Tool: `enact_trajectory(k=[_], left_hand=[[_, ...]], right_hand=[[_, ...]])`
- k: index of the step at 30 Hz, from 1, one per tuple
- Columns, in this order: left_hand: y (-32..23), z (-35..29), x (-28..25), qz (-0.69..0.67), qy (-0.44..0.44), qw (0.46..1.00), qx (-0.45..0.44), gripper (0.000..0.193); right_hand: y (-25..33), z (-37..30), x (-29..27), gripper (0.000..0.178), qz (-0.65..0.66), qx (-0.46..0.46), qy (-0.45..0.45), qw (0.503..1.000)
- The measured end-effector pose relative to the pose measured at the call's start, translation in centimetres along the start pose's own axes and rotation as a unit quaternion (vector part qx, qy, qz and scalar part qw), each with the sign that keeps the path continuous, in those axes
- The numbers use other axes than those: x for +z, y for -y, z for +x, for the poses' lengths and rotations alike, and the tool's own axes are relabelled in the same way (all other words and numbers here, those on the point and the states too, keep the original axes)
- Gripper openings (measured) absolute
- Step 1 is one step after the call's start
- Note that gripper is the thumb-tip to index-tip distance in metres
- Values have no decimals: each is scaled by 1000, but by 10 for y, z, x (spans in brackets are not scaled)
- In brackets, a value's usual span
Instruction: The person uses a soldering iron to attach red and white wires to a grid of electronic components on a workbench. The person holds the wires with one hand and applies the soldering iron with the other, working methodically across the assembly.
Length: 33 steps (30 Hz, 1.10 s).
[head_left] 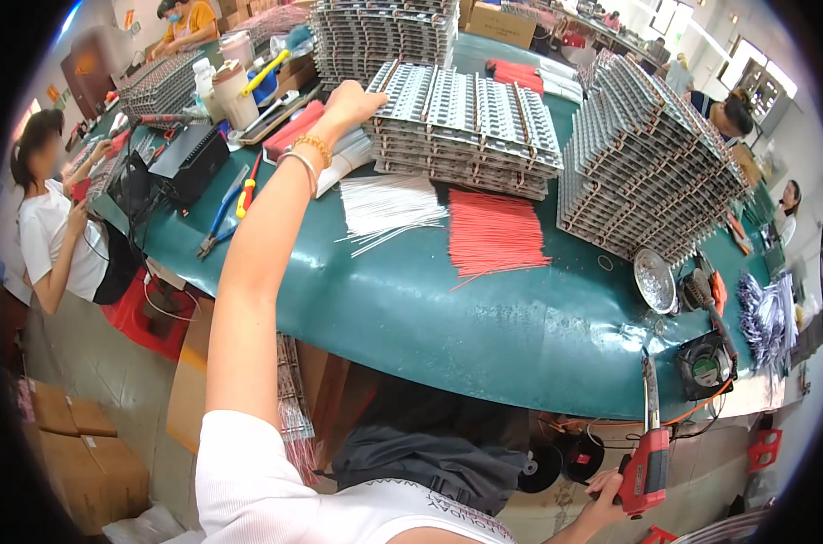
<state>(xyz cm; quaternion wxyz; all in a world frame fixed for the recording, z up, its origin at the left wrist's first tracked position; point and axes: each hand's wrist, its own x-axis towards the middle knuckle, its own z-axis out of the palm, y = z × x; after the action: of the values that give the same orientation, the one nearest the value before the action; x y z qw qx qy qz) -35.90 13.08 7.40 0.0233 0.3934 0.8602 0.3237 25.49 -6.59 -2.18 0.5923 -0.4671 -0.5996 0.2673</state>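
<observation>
My left arm reaches far over the green table. At its end my left hand (350, 104) is closed on the near left corner of the top circuit board panel (470, 104) of a stack. Low at the right, my right hand (604, 499) grips a red soldering gun (647, 471), its long metal nozzle pointing up beside the table edge. In front of the stack lie a fan of white wires (392, 207) and a bundle of red wires (496, 231).
A tall tilted stack of panels (652, 159) stands on the right, another stack (384, 41) behind. A metal dish (654, 281) and small fan (704, 364) sit near the right edge. Pliers (223, 213) lie left, by a black box (189, 159). Other people work around.
</observation>
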Motion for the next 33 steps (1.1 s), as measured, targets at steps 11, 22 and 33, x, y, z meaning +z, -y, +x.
enact_trajectory(k=[11,22,33], left_hand=[[-35,-279,-45,-643,112,742,-150,37],[-100,-408,66,-658,396,621,-158,35],[-94,-333,44,-258,526,804,103,23]], right_hand=[[0,11,15,37,174,31,-99,979],[4,-2,25,41,25,47,-164,985],[-38,-7,57,34,-136,-16,22,990]])
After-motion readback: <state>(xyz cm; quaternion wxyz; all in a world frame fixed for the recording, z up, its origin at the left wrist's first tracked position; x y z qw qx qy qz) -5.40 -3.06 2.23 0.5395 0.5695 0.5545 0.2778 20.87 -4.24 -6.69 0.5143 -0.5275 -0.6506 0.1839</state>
